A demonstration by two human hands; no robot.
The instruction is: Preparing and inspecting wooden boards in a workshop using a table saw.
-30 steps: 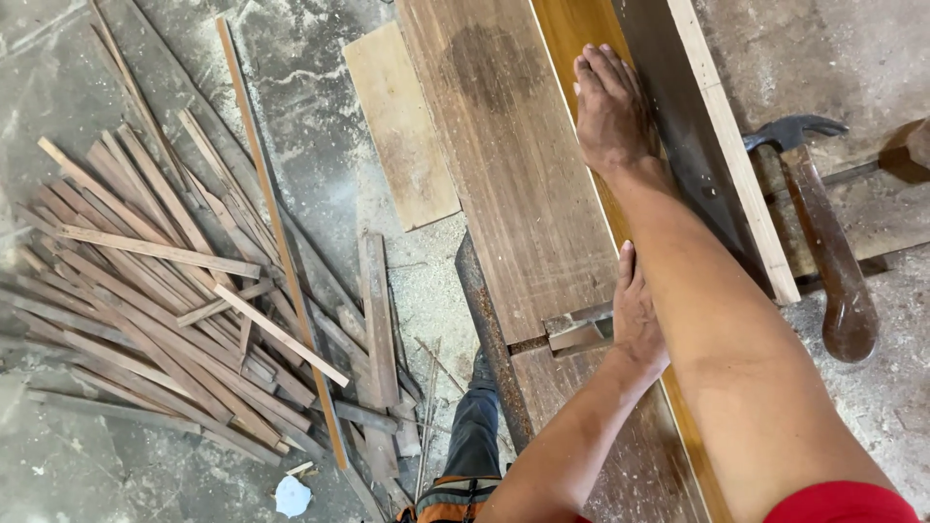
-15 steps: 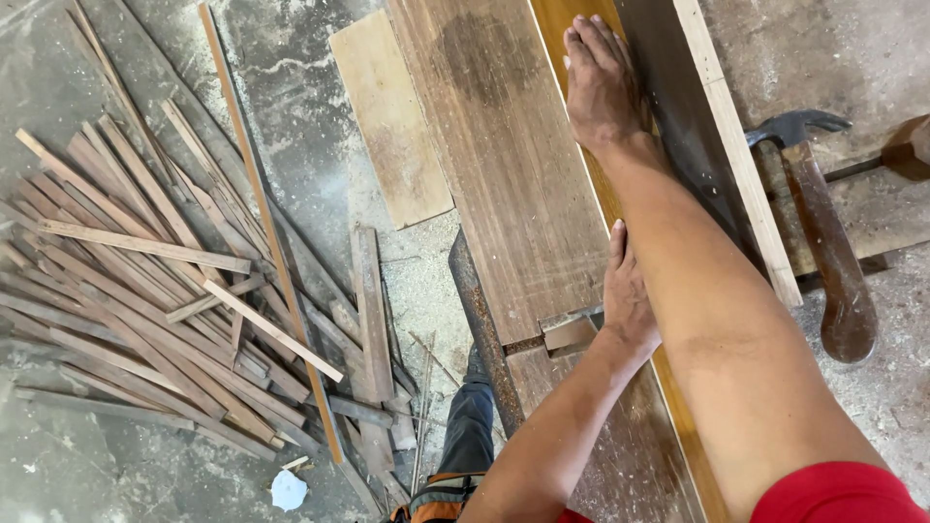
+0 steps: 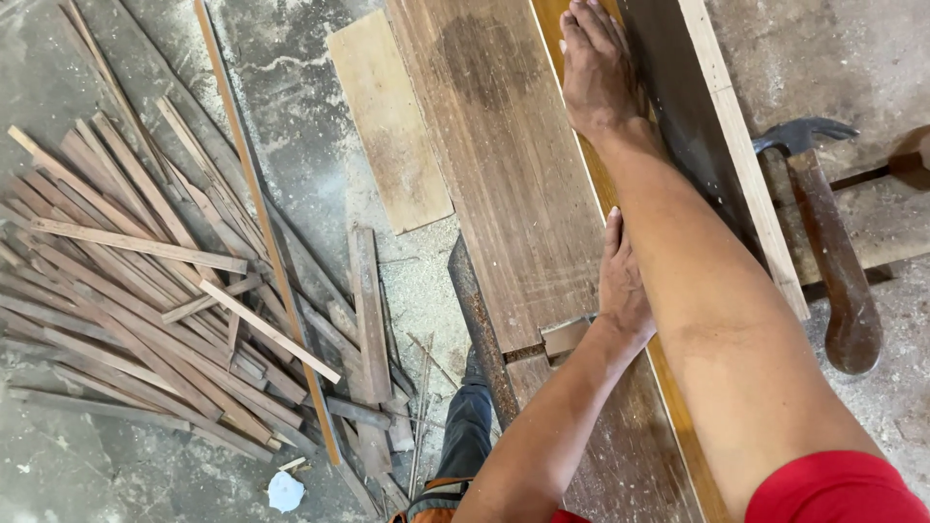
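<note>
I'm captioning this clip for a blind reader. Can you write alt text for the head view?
Both hands press flat on a long brown plank, right hand farther up, left hand beside a notch. A hammer lies right; wood offcuts litter the floor left.

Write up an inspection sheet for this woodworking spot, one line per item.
Surface: dusty concrete floor with sawdust beside the boards.
Job's things: wide brown plank with a notch cut into its near edge; a yellow-edged board lies under it and a dark board alongside.
Clutter: pile of thin wood offcuts; short pale board; long thin strip; crumpled white scrap.
Grippers: left hand flat on the plank near the notch; right hand pressed flat farther along, on the boards.
Cables: nothing seen.
Surroundings: claw hammer lying to the right; the person's trouser leg below.
</note>
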